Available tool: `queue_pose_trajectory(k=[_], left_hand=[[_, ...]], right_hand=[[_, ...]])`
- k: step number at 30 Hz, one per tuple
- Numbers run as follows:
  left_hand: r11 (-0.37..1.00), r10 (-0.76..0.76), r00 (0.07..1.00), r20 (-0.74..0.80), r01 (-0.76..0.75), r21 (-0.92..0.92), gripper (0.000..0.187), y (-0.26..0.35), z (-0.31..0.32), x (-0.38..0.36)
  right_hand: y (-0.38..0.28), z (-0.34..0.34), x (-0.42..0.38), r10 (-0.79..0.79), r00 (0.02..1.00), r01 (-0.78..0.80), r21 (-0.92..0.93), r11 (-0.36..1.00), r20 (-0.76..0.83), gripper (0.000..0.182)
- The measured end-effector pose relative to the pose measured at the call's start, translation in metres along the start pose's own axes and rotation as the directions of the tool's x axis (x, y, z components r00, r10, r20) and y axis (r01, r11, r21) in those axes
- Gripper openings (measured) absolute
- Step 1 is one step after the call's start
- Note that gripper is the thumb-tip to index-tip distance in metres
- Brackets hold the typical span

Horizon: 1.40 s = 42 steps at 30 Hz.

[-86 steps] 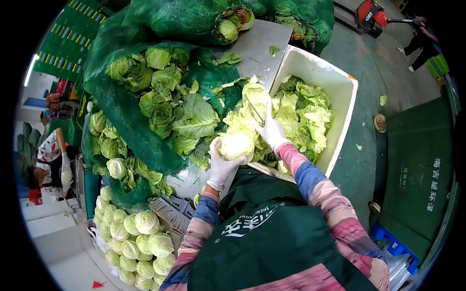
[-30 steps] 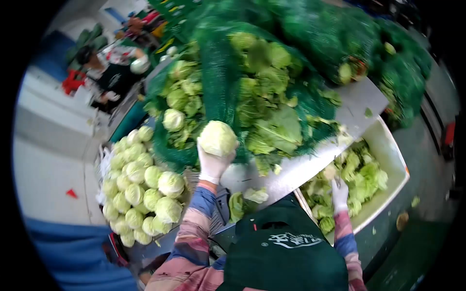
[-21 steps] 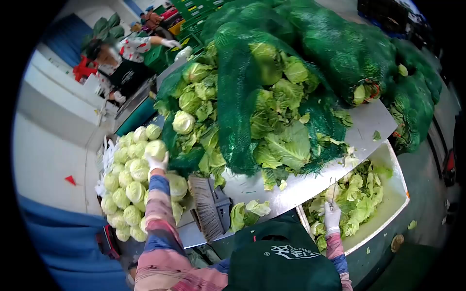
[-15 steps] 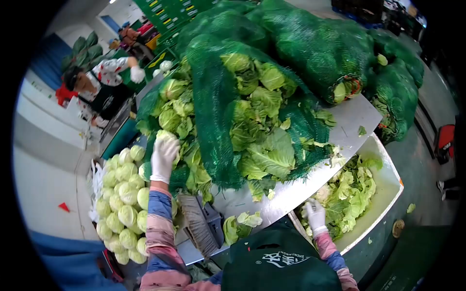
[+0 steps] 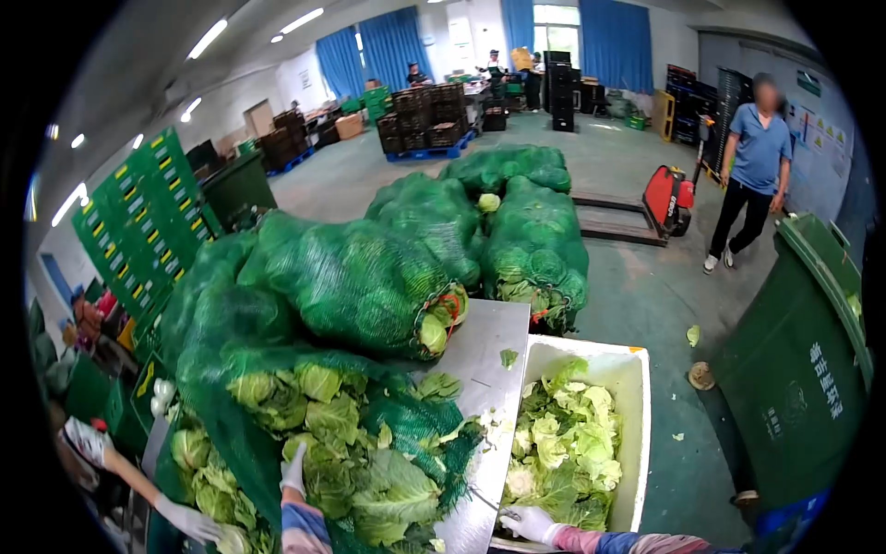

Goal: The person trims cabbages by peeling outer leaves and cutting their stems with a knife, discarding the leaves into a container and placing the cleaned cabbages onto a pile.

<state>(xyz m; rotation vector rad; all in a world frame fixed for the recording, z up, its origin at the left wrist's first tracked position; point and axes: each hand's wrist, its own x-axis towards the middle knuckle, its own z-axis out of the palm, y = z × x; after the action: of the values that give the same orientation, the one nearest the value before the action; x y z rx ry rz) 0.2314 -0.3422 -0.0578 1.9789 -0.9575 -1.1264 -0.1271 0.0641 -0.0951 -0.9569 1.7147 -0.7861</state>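
My left hand (image 5: 293, 471), in a white glove, has its fingers stretched out against the cabbages (image 5: 323, 475) at the opening of a green net bag (image 5: 217, 406). Low in the view, my right hand (image 5: 531, 523), also gloved, is closed at the near edge of a white bin (image 5: 632, 434) of loose leaves (image 5: 577, 443). A thin dark item shows by its fingertips, too small to name. The metal table (image 5: 480, 397) lies between the bag and the bin.
Full net bags (image 5: 351, 286) lie across the table's far part. A co-worker's gloved hand (image 5: 189, 519) touches cabbages at the lower left. Green crates (image 5: 143, 222) stand at the left, a green wheeled bin (image 5: 794, 369) at the right. A person (image 5: 761, 157) stands beyond near a red pallet jack (image 5: 669, 198).
The view has swung up and to the right. My left hand has left the cabbage it was on at the bag's left side and is now at the bag's opening. The co-worker's hand has come nearer.
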Motion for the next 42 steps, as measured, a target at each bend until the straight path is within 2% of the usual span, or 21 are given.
queue_pose_trajectory(k=[3, 5, 6, 8, 10, 11, 13, 14, 15, 16, 17, 18, 19, 20, 22, 23, 24, 26, 28, 33, 42], left_hand=[[0.987, 0.143, 0.987, -0.068, -0.137, 0.086, 0.099, -0.007, 0.012, -0.017], [0.932, 0.334, 0.934, 0.125, -0.308, -0.194, 0.081, 0.003, 0.009, -0.069], [0.910, 0.303, 0.950, 0.077, -0.264, -0.320, 0.065, -0.008, 0.012, -0.070], [0.855, 0.310, 0.928, 0.206, -0.177, -0.488, 0.066, 0.010, 0.010, -0.134], [0.841, 0.414, 0.878, 0.238, -0.270, -0.469, 0.066, 0.008, 0.014, -0.167], [0.834, 0.479, 0.826, 0.297, -0.323, -0.447, 0.069, 0.016, 0.016, -0.201], [0.778, 0.628, 0.643, 0.439, -0.509, -0.368, 0.082, 0.019, 0.029, -0.249], [0.745, 0.653, 0.564, 0.506, -0.597, -0.296, 0.092, 0.023, 0.040, -0.278], [0.691, 0.662, 0.517, 0.542, -0.701, -0.176, 0.101, 0.024, 0.053, -0.304], [0.770, 0.560, 0.540, 0.629, -0.619, -0.155, 0.111, 0.010, 0.071, -0.310], [0.715, 0.548, 0.507, 0.665, -0.696, -0.058, 0.117, 0.015, 0.085, -0.335], [0.760, 0.533, 0.466, 0.706, -0.630, -0.159, 0.120, -0.028, 0.111, -0.314], [0.695, 0.475, 0.470, 0.744, -0.719, 0.011, 0.119, -0.032, 0.120, -0.325], [0.632, 0.469, 0.476, 0.744, -0.770, 0.094, 0.117, -0.046, 0.132, -0.332], [0.558, 0.495, 0.486, 0.720, -0.813, 0.165, 0.116, -0.054, 0.140, -0.338], [0.524, 0.503, 0.517, 0.693, -0.820, 0.230, 0.115, -0.059, 0.138, -0.346], [0.475, 0.540, 0.526, 0.657, -0.835, 0.277, 0.115, -0.057, 0.140, -0.348], [0.513, 0.519, 0.544, 0.659, -0.815, 0.269, 0.119, -0.061, 0.140, -0.347], [0.682, 0.455, 0.601, 0.657, -0.709, 0.177, 0.123, -0.057, 0.140, -0.353], [0.708, 0.386, 0.655, 0.650, -0.662, 0.245, 0.123, -0.055, 0.147, -0.353], [0.559, 0.406, 0.664, 0.628, -0.724, 0.404, 0.117, -0.049, 0.158, -0.355]], right_hand=[[0.015, 0.001, 0.011, 0.075, 0.996, -0.075, 0.007, 0.997, -0.038, 0.038], [0.022, 0.003, 0.017, 0.035, 0.998, -0.036, -0.005, 0.999, -0.049, 0.042], [0.017, 0.002, 0.021, 0.014, 0.999, -0.016, -0.034, 0.999, -0.048, 0.042], [-0.014, -0.015, 0.018, -0.035, 0.996, 0.023, -0.146, 0.989, -0.081, 0.044], [-0.037, -0.030, 0.009, 0.070, 0.997, -0.067, -0.144, 0.987, 0.015, 0.048], [-0.009, -0.024, 0.024, -0.109, 0.993, 0.090, -0.286, 0.954, -0.052, 0.053], [-0.012, -0.035, 0.035, 0.072, 0.996, -0.049, -0.373, 0.927, 0.049, 0.067], [0.013, -0.024, 0.045, -0.273, 0.951, 0.184, -0.441, 0.878, -0.147, 0.071], [-0.019, -0.040, 0.036, -0.154, 0.981, 0.112, -0.306, 0.946, -0.115, 0.069], [-0.010, -0.034, 0.046, -0.246, 0.945, 0.171, -0.312, 0.935, -0.218, 0.066], [-0.049, -0.051, 0.027, -0.254, 0.937, 0.189, -0.263, 0.946, -0.241, 0.065], [-0.061, -0.058, 0.023, -0.214, 0.951, 0.178, -0.173, 0.969, -0.224, 0.056], [-0.034, -0.047, 0.043, -0.400, 0.874, 0.376, -0.136, 0.917, -0.275, 0.046], [-0.024, -0.056, 0.039, -0.317, 0.929, 0.254, -0.296, 0.921, -0.188, 0.040], [-0.064, -0.078, 0.003, -0.087, 0.991, 0.045, -0.355, 0.934, -0.103, 0.044], [-0.031, -0.069, 0.007, -0.296, 0.934, 0.171, -0.475, 0.863, -0.201, 0.050], [-0.028, -0.067, 0.004, -0.205, 0.951, 0.076, -0.467, 0.881, -0.232, 0.046], [-0.028, -0.065, -0.006, -0.221, 0.935, 0.060, -0.489, 0.870, -0.279, 0.033], [-0.036, -0.061, -0.016, -0.314, 0.915, 0.154, -0.499, 0.853, -0.253, 0.026], [-0.037, -0.051, -0.013, -0.523, 0.815, 0.344, -0.518, 0.783, -0.249, 0.018], [-0.035, -0.054, -0.001, -0.324, 0.941, 0.197, -0.628, 0.753, -0.094, 0.020]])
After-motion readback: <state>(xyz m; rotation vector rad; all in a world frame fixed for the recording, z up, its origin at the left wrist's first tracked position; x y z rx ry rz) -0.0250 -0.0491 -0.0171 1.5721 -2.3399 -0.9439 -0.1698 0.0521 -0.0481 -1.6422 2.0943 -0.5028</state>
